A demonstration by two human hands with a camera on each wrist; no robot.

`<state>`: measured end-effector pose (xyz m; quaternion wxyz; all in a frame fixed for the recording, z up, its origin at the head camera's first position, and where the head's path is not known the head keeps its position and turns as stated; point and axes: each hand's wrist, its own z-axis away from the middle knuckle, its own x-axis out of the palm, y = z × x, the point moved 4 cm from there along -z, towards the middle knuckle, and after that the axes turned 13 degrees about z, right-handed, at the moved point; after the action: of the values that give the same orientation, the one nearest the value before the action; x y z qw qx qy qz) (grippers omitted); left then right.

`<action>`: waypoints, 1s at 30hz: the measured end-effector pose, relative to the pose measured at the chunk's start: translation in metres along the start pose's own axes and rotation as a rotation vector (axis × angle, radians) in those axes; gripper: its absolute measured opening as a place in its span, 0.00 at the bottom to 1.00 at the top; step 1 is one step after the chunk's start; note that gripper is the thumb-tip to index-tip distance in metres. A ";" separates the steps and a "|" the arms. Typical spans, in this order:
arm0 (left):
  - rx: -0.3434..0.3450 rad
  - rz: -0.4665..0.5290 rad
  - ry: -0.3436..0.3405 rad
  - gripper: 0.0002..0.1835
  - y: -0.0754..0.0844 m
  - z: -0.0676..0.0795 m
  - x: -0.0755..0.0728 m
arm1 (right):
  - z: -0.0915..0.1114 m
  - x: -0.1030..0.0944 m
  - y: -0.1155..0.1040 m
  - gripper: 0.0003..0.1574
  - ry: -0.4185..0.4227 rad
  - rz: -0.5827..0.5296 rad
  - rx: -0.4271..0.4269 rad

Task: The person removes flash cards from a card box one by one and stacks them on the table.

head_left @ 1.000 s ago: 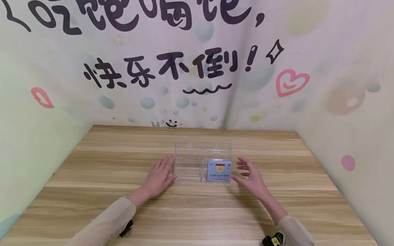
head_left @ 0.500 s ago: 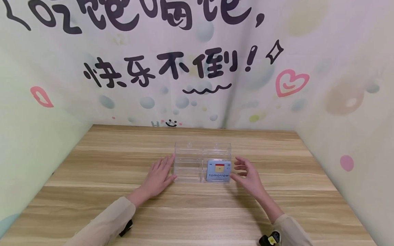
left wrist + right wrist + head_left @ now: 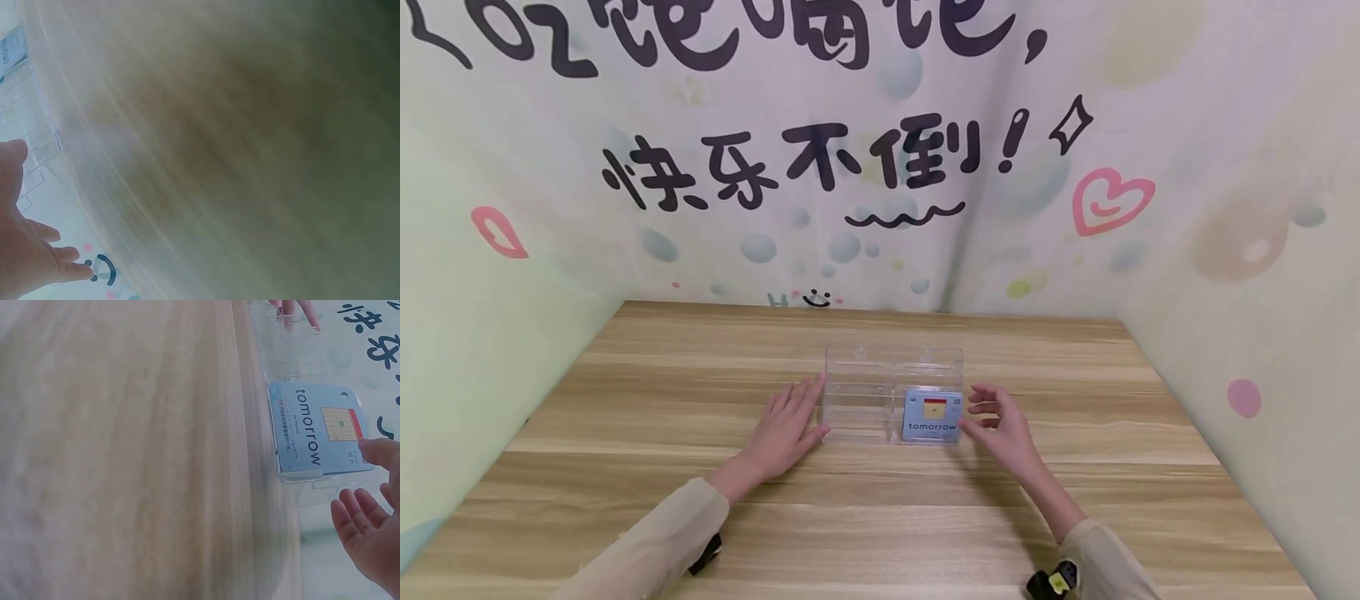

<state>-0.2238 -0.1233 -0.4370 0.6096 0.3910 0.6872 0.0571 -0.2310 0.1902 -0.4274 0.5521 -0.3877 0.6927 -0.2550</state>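
A clear plastic card rack [image 3: 859, 402] with two columns of slots stands mid-table. In its lower right slot sits a blue flashcard [image 3: 931, 415] reading "tomorrow", with a small calendar picture; it looks like the front of a stack. My left hand [image 3: 782, 429] lies with fingers extended, fingertips and thumb right at the rack's left side. On the other side, my right hand [image 3: 1006, 429] has its fingers loosely bent and apart from the thumb. That thumb [image 3: 377, 452] overlaps the card's edge in the right wrist view, while the fingers [image 3: 359, 512] are off the rack's side.
The wooden table [image 3: 880, 533] extends around the rack on all sides. A white printed cloth [image 3: 737, 242] with black lettering hangs behind it, and pale cloth walls [image 3: 1247, 317] flank the left and right edges.
My right hand has shifted slightly left, bringing its thumb from beside the flashcard to its right edge. The left hand stays at the rack's side.
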 end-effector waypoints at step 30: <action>-0.001 0.000 0.002 0.39 -0.002 -0.001 0.002 | -0.005 0.006 -0.002 0.24 0.064 -0.030 0.062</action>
<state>-0.2257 -0.1233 -0.4399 0.6090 0.3906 0.6878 0.0580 -0.2357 0.1839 -0.4280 0.5378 -0.3722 0.6958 -0.2968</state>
